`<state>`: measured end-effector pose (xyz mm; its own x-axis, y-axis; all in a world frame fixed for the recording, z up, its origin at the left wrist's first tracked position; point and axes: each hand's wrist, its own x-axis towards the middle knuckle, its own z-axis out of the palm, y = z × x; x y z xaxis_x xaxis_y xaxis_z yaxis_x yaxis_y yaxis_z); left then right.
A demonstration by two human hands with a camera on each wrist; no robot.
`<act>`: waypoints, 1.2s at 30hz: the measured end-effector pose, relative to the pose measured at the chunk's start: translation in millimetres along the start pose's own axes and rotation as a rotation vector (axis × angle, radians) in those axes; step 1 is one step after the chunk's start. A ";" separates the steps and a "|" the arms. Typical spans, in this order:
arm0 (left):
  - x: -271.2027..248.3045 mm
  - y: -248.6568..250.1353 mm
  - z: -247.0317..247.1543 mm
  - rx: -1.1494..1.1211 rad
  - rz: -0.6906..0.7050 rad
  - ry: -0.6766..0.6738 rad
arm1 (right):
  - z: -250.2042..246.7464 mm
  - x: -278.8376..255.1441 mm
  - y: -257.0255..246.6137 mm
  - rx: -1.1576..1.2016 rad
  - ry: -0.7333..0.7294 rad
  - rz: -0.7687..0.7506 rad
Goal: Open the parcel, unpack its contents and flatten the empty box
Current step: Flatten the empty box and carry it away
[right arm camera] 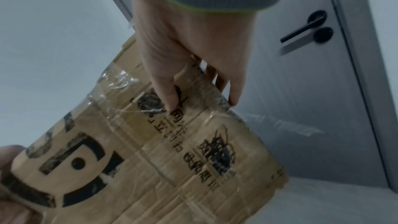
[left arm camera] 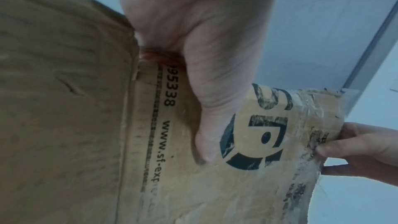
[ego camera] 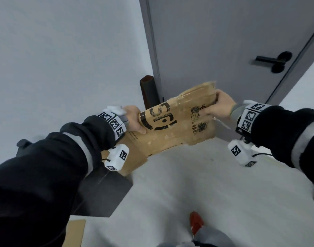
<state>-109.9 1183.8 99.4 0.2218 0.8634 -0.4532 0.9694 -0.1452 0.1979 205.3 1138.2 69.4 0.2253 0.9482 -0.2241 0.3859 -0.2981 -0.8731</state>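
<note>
A brown cardboard box (ego camera: 172, 129), flattened and printed with a black SF logo, is held up in the air before a door. My left hand (ego camera: 135, 120) grips its left edge, thumb (left arm camera: 206, 125) pressed flat on the printed face. My right hand (ego camera: 216, 107) pinches the upper right edge, thumb (right arm camera: 165, 84) on the front and fingers (right arm camera: 232, 89) behind. Clear tape (right arm camera: 120, 81) crosses the panel (right arm camera: 150, 159). A plain flap (left arm camera: 60, 91) hangs down at the left. No unpacked contents are in view.
A grey door (ego camera: 224, 41) with a black lever handle (ego camera: 272, 61) stands just behind the box. A dark red-brown tube (ego camera: 148, 91) leans at the door frame. A dark box (ego camera: 102, 193) and another cardboard piece (ego camera: 76, 232) lie on the pale floor (ego camera: 206, 184) beside a red shoe (ego camera: 196, 222).
</note>
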 end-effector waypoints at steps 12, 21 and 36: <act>119.4 -107.0 -60.7 0.077 -0.188 -0.027 | 96.1 186.5 -89.8 -0.121 -0.253 -0.190; 218.5 -254.3 -94.8 0.170 -0.333 -0.059 | 237.4 320.1 -152.1 -0.424 -0.325 -0.265; 275.9 -391.5 -83.3 0.047 -0.570 -0.119 | 423.1 447.4 -158.1 -0.586 -0.518 -0.242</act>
<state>-436.9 1519.1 -30.7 -0.3282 0.7517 -0.5721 0.9423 0.3027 -0.1428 -133.5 1656.2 -76.0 -0.3105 0.8816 -0.3555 0.8083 0.0481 -0.5867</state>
